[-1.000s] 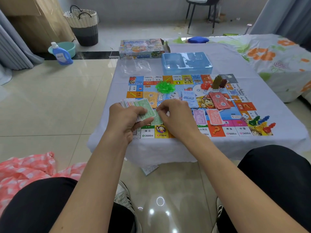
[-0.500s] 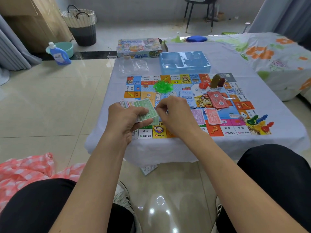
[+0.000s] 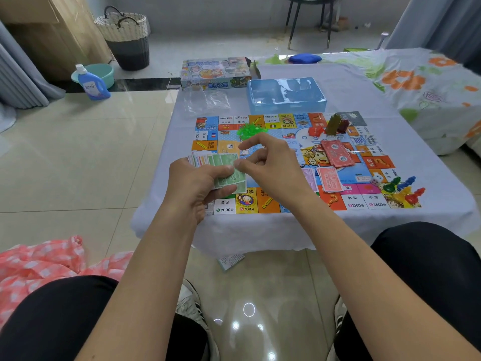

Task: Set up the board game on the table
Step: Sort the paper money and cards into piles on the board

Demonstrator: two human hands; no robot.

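Your left hand (image 3: 194,182) grips a fanned stack of play money (image 3: 221,169), green notes on top, thumb pressed across them, above the near-left part of the game board (image 3: 294,157). Your right hand (image 3: 270,165) has its fingers curled, thumb and forefinger meeting at the right edge of the top green note; whether it actually pinches the note, you cannot tell.

Board lies flat on the cloth-covered table (image 3: 390,100). Near-right corner: coloured pawns (image 3: 404,187) clustered, a die (image 3: 375,180) just beside them. Red note piles (image 3: 335,153) lie right of your right hand. Beyond the hands: green plastic pieces (image 3: 251,129), then red and olive houses (image 3: 330,127).

Past the board: blue plastic tray (image 3: 286,95), clear bag (image 3: 207,100), game box (image 3: 216,72) at the far edge.
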